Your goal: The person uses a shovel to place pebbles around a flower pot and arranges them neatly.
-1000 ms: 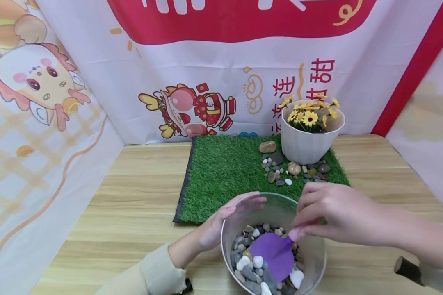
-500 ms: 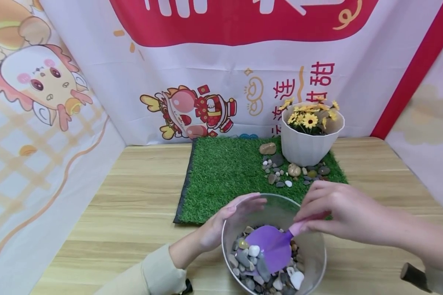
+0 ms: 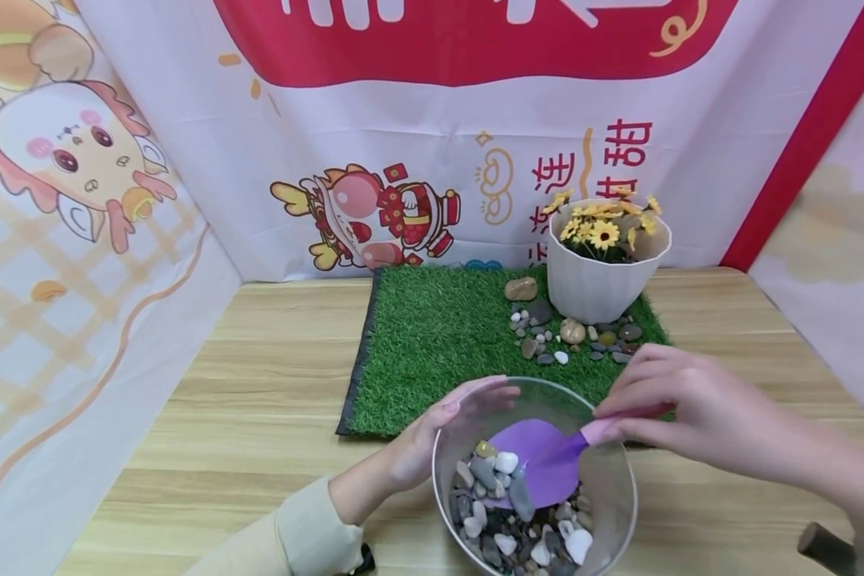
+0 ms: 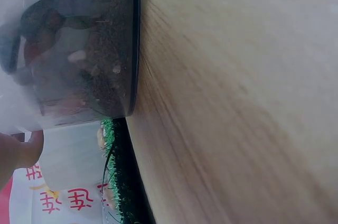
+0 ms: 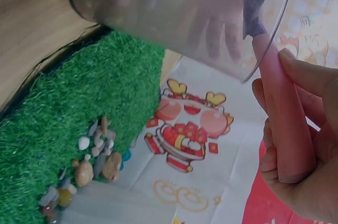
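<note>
A clear plastic bucket (image 3: 612, 512) stands on the wooden table, with pebbles and dark soil in its lower part. My left hand (image 3: 412, 450) rests against its left wall, fingers stretched along the outside. My right hand (image 3: 687, 400) grips the pink handle of a toy shovel (image 3: 547, 464) at the bucket's right rim. The shovel's purple blade is inside the bucket, tilted down to the left and bearing several grey and white stones (image 3: 500, 472). In the right wrist view the fingers curl round the pink handle (image 5: 285, 110). Through the bucket wall there, the left fingers (image 5: 216, 39) look spread.
Behind the bucket lies a green turf mat (image 3: 432, 344). On its far right stands a white fluted pot (image 3: 598, 284) with yellow flowers (image 3: 605, 232), and small stones (image 3: 540, 328) lie in front of it. A printed cloth (image 3: 223, 160) hangs behind the table.
My right hand has moved right and slightly up, raising the shovel blade with stones on it from among the pebbles. My left hand and the bucket have stayed put.
</note>
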The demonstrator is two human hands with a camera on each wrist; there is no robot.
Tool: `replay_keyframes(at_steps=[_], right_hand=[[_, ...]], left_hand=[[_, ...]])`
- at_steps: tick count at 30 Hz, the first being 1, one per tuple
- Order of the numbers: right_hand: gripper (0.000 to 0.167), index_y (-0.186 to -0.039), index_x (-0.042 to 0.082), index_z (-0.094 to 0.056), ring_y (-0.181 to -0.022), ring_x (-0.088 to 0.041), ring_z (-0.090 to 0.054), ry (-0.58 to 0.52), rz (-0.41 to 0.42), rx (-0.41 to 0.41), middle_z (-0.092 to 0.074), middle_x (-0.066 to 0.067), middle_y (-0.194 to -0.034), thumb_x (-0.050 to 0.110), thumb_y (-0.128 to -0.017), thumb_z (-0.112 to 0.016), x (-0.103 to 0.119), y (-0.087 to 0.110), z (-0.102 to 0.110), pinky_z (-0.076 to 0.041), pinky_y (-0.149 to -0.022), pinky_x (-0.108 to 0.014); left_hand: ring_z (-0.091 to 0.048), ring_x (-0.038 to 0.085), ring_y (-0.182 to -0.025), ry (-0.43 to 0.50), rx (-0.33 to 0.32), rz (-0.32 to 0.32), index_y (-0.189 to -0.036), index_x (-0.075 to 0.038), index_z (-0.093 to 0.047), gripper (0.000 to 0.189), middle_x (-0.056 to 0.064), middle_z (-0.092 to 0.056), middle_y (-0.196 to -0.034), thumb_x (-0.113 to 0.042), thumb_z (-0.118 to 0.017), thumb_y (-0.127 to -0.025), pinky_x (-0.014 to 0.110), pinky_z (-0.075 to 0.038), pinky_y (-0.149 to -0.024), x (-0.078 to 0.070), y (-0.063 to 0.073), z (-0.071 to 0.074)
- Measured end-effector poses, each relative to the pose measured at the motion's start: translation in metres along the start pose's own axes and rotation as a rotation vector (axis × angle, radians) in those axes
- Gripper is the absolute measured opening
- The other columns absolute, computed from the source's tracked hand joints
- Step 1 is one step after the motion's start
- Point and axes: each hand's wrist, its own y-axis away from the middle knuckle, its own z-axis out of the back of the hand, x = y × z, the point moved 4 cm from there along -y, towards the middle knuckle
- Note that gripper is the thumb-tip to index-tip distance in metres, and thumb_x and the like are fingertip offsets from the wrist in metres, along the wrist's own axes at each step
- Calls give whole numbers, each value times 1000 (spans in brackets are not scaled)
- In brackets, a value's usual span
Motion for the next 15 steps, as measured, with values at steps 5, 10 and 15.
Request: replay_keyframes(at_steps=[5, 10, 15], right_hand=[[14, -95, 27, -82, -85, -1, -59, 11, -34, -34, -69, 20, -93, 30, -81, -86, -8, 7, 8, -48, -64, -10], [17, -95, 27, -82, -85, -1, -59, 50, -47, -63, -70, 19, -93, 27, -79, -88, -14, 7, 16, -46, -62, -11], [25, -96, 28, -83, -83, 0, -57, 88, -101, -45, -69, 21, -93, 19, -74, -91, -20, 7, 20, -45, -60, -12]], left_hand=[[-29, 36, -150, -43, 2, 16, -160, 1, -19, 70, 23, -26, -164, -45, -23, -107, 50, -29, -120, 0, 0, 1], [-32, 36, -147, -42, 4, 26, -160, -2, -20, 68, 23, -26, -164, -45, -22, -107, 53, -36, -114, -1, 0, 2], [-41, 32, -137, -5, 4, 17, -160, 0, -18, 69, 27, -29, -157, -44, -23, -107, 56, -40, -111, 0, -1, 2]])
